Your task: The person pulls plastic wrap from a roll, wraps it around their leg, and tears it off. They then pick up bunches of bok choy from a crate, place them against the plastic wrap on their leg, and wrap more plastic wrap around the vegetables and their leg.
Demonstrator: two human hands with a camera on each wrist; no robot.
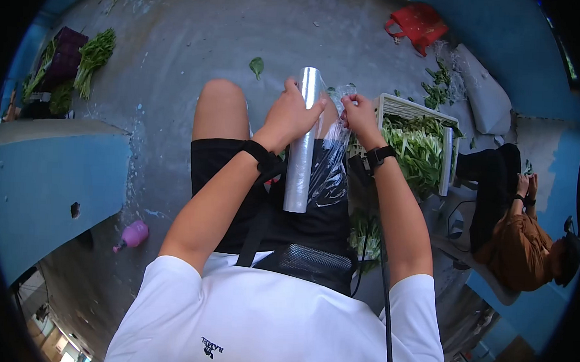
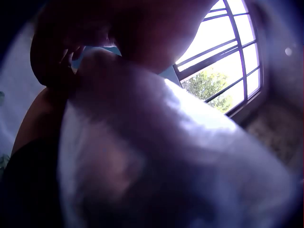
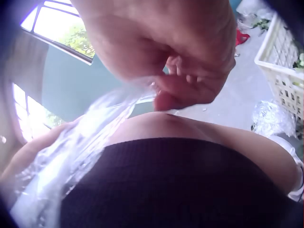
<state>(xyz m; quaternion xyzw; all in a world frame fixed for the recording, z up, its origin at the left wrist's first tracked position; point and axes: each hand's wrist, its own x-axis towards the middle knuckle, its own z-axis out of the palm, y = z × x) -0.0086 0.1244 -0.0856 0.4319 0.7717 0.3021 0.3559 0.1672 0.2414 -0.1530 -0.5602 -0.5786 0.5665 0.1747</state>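
A long roll of clear plastic film (image 1: pixel 299 162) lies lengthwise over the thigh on the right side of the head view. My left hand (image 1: pixel 293 114) grips it near its far end, thumb across the top; in the left wrist view the blurred roll (image 2: pixel 142 142) fills much of the picture under the hand (image 2: pixel 118 28). My right hand (image 1: pixel 360 117) pinches the loose edge of the film, and a crumpled sheet (image 1: pixel 332 173) hangs between that hand and the roll. In the right wrist view the gathered film (image 3: pixel 90 123) runs from the pinching fingers (image 3: pixel 166 100).
A white crate (image 1: pixel 445 162) of leafy greens stands beside the right forearm. Farther off are a red bag (image 1: pixel 420 26), a white sack (image 1: pixel 480 92) and a purple crate (image 1: pixel 66 55). A seated person (image 1: pixel 517 246) is at the right. One leaf (image 1: pixel 257 67) lies on the floor.
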